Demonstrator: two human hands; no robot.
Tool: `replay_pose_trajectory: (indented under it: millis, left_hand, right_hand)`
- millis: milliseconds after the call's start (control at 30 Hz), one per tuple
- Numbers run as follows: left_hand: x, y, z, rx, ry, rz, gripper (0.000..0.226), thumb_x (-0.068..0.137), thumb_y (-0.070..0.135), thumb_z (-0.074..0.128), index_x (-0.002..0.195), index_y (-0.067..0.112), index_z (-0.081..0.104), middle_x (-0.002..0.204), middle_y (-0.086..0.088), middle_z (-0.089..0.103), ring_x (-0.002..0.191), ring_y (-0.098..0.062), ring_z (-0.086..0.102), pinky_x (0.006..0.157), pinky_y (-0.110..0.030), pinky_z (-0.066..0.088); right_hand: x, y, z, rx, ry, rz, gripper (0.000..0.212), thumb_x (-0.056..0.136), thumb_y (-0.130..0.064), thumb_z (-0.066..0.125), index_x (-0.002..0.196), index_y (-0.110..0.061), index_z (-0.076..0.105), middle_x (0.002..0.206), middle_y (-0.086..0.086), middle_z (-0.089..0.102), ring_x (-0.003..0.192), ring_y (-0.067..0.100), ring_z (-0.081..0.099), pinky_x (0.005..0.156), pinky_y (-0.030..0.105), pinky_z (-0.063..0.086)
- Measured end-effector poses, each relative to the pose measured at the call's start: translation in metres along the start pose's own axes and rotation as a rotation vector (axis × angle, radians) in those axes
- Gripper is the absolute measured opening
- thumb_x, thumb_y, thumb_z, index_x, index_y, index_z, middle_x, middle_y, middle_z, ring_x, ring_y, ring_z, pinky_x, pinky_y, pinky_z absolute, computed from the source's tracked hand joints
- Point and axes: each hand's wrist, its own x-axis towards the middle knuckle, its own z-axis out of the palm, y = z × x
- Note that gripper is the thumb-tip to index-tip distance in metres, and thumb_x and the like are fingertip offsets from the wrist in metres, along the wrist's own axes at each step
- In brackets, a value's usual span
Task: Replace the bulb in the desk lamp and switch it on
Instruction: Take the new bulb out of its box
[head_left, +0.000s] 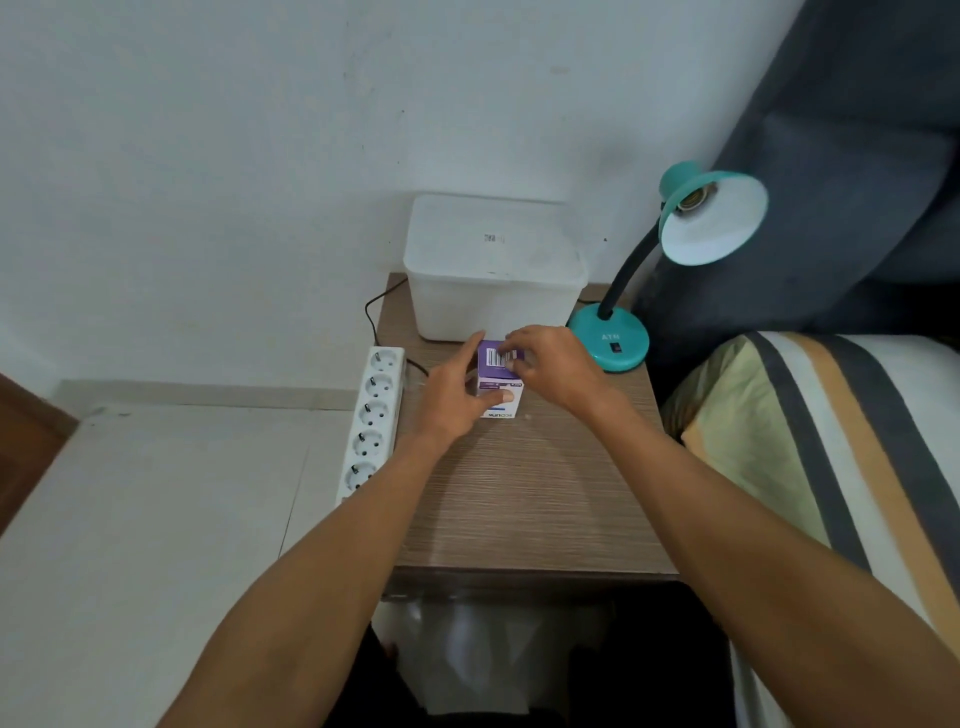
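Observation:
A small purple and white bulb box (500, 382) stands on the wooden bedside table (524, 499). My left hand (452, 387) grips its left side, thumb across the front face. My right hand (550, 366) pinches the box's top flap by the barcode. At the table's back right stands a teal desk lamp (613, 340) with a dark flexible neck. Its shade (719, 218) tilts toward me and the socket (693, 200) inside holds no bulb. A black switch (616, 347) sits on the lamp's base.
A white plastic container (493, 270) stands upside down behind the box, against the wall. A white power strip (371, 421) lies along the table's left edge with a black cord (371, 317) running behind. A striped pillow (831, 441) and dark headboard are at the right.

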Motion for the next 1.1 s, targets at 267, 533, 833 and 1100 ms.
replay_pose_trajectory:
  millis: [267,533,833,1100]
  left_hand:
    - [0.0,-0.003,0.003,-0.059,-0.007,-0.001,0.101,0.076,0.01,0.09,0.16,0.014,0.034,0.134,-0.007,0.066,0.113,-0.01,0.067,0.096,-0.022,0.057]
    - [0.003,-0.007,0.005,-0.069,-0.006,0.015,0.099,0.076,0.01,0.09,0.159,0.014,0.036,0.135,-0.009,0.066,0.117,-0.015,0.067,0.101,-0.033,0.057]
    - [0.003,-0.012,0.007,-0.082,0.014,0.053,0.099,0.078,0.011,0.089,0.16,0.017,0.033,0.136,-0.008,0.065,0.117,-0.016,0.069,0.101,-0.038,0.058]
    - [0.0,-0.019,0.011,-0.072,0.049,0.084,0.084,0.079,0.022,0.09,0.142,0.031,0.036,0.131,0.0,0.067,0.114,-0.015,0.069,0.095,-0.046,0.06]
  right_hand:
    - [0.003,-0.001,-0.011,-0.133,-0.148,-0.13,0.033,0.091,-0.02,0.067,0.125,-0.018,0.069,0.119,0.006,0.071,0.104,0.027,0.067,0.088,0.043,0.054]
    - [-0.001,0.003,-0.01,-0.169,-0.111,-0.26,0.03,0.094,-0.022,0.064,0.121,-0.012,0.07,0.108,0.008,0.072,0.09,0.026,0.068,0.078,0.039,0.056]
    - [-0.005,0.007,-0.005,0.025,0.01,-0.157,0.027,0.101,-0.024,0.053,0.122,-0.015,0.067,0.101,0.003,0.076,0.085,0.015,0.07,0.076,0.031,0.057]
    - [0.013,-0.007,-0.006,0.422,0.245,0.369,0.026,0.099,-0.035,0.059,0.115,-0.015,0.062,0.103,0.001,0.07,0.092,0.012,0.064,0.078,0.03,0.054]
